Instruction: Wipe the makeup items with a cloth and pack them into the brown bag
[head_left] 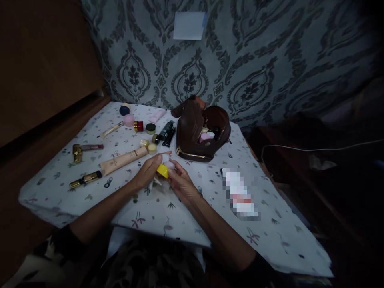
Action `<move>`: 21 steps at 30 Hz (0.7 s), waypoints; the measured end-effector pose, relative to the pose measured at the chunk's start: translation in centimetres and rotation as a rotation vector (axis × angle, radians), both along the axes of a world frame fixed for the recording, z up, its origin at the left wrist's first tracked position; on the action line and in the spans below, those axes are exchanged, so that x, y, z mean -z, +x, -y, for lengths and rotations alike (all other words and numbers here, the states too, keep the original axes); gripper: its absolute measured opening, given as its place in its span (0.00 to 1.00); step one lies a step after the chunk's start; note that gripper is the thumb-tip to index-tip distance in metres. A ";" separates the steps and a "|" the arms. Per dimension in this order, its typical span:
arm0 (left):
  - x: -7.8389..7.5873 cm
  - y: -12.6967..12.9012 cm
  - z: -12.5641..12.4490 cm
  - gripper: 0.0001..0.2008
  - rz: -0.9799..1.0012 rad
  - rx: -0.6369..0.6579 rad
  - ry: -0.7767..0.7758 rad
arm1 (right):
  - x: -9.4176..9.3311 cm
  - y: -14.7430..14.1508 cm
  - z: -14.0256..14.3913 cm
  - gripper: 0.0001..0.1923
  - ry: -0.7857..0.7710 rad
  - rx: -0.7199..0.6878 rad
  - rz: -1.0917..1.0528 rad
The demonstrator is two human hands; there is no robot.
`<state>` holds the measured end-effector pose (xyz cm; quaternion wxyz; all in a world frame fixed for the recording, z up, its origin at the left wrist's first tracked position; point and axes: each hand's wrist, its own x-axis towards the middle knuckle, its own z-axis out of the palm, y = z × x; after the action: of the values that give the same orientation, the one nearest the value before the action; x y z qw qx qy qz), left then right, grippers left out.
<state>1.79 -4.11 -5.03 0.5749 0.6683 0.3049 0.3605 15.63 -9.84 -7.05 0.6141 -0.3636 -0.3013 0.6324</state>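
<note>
Near the front middle of the table, my left hand (pixel 150 169) and my right hand (pixel 182 184) meet around a small bright yellow container (pixel 162 171). Both are closed, with the fingers pinching it from either side. Some thin white material, perhaps a wipe (pixel 156 181), hangs below the left fingers; its exact kind is unclear. Just beyond the left hand sit a small cream-lidded jar (pixel 152 149) and a beige squeeze tube (pixel 124 160). Farther back, a brown leather bag (pixel 192 138) gapes, showing pink and white lidded jars inside.
Several cosmetics lie on the left: a black-and-gold tube (pixel 85 179), a gold bottle (pixel 77 153), a red jar (pixel 138 126), a green-lidded jar (pixel 151 128) and a dark green tube (pixel 167 130). A blurred-out flat object (pixel 240 194) lies right. A patterned wall stands behind.
</note>
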 end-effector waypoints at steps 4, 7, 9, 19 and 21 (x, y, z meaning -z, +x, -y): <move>0.0 0.1 -0.2 0.27 0.006 -0.072 0.170 | 0.0 0.0 -0.1 0.26 -0.006 -0.016 -0.031; 0.0 0.0 -0.3 0.24 -0.037 -0.122 0.233 | 0.1 0.0 -0.1 0.25 -0.019 -0.017 -0.062; 0.0 -0.1 -0.3 0.23 -0.066 -0.147 0.249 | 0.2 -0.1 0.0 0.24 -0.018 -0.020 -0.057; 0.3 -0.1 -0.4 0.30 -0.097 -0.007 0.440 | -0.3 0.2 -0.3 0.21 -0.010 0.064 -0.188; 0.7 0.0 -0.4 0.35 -0.158 0.006 0.505 | -0.4 0.2 -0.3 0.21 -0.015 0.066 -0.214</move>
<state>1.82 -3.69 -5.77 0.3655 0.8174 0.2472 0.3703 15.85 -9.52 -6.69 0.6604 -0.3084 -0.2173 0.6493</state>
